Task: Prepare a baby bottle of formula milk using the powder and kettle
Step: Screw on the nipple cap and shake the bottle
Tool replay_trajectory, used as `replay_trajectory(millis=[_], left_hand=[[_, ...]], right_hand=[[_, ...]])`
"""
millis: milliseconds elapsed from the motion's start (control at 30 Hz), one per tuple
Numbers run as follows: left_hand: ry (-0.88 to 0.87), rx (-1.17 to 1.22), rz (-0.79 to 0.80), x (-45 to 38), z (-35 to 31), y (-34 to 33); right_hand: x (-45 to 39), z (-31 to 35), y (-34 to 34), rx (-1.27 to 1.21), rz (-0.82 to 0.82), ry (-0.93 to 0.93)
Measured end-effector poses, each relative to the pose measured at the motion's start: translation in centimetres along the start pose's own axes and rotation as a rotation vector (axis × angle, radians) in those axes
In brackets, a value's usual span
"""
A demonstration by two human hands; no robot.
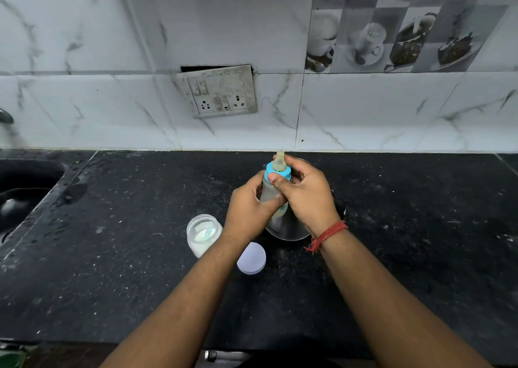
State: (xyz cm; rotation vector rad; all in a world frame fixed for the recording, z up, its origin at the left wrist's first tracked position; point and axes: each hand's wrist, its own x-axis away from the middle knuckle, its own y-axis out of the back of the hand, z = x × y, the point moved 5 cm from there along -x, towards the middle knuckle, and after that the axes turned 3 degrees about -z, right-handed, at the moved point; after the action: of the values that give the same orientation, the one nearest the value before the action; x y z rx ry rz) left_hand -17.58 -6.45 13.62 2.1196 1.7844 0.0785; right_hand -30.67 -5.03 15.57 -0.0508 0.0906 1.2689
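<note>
From the head view, I have the baby bottle (273,192) up off the counter (140,241), held just in front of the steel kettle (286,227), which my hands mostly hide. My left hand (248,209) is wrapped around the bottle's clear body, fingers pressed closed on it. My right hand (305,193) is closed over the blue collar (276,174), thumb on its near edge — I judge I'm turning the cap, though whether on or off I cannot tell.

The bottle should be light, stiff plastic, smooth and a little slippery if wet — best held by the body, with the ridged collar taking the twist. The teat (279,162) is soft; I'd keep off it.

Its long axis runs nearly upright, teat up and leaning slightly away from me, over the kettle.

Left of the kettle stands the open powder jar (203,234); its lid (251,258) lies between jar and kettle, nearer me.
</note>
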Motion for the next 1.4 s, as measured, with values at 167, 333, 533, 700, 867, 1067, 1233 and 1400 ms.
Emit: replay_trajectory(millis=[167, 333, 533, 700, 867, 1067, 1233, 1400], left_hand=[[-0.010, -0.041, -0.112, 0.5, -0.2, -0.2], [-0.025, -0.109, -0.182, 0.7, -0.5, -0.7], [-0.007, -0.068, -0.138, 0.8, 0.1, -0.8], [0.021, 0.044, -0.019, 1.6, 0.6, -0.3], [0.056, 0.083, 0.078, 2.7, 2.4, -1.0], [0.112, 0.060, 0.149, 4.5, 5.3, -2.3], [0.142, -0.008, 0.197, 6.3, 7.6, -3.2], [0.199, -0.041, 0.233, 7.7, 8.7, -4.6]], right_hand=[[-0.1, -0.7, -0.5, -0.004, -0.060, -0.008], [0.2, -0.7, -0.7, -0.021, -0.141, -0.006], [0.6, -0.8, -0.4, 0.027, -0.122, 0.010], [1.4, -0.8, 0.2, 0.145, 0.080, 0.076], [3.4, -2.4, 0.9, 0.239, 0.014, 0.151], [6.7, -5.3, 2.5, 0.363, -0.081, 0.271], [9.1, -9.5, 5.9, 0.558, -0.078, 0.212], [10.0, -12.3, 10.4, 0.827, -0.161, 0.169]])
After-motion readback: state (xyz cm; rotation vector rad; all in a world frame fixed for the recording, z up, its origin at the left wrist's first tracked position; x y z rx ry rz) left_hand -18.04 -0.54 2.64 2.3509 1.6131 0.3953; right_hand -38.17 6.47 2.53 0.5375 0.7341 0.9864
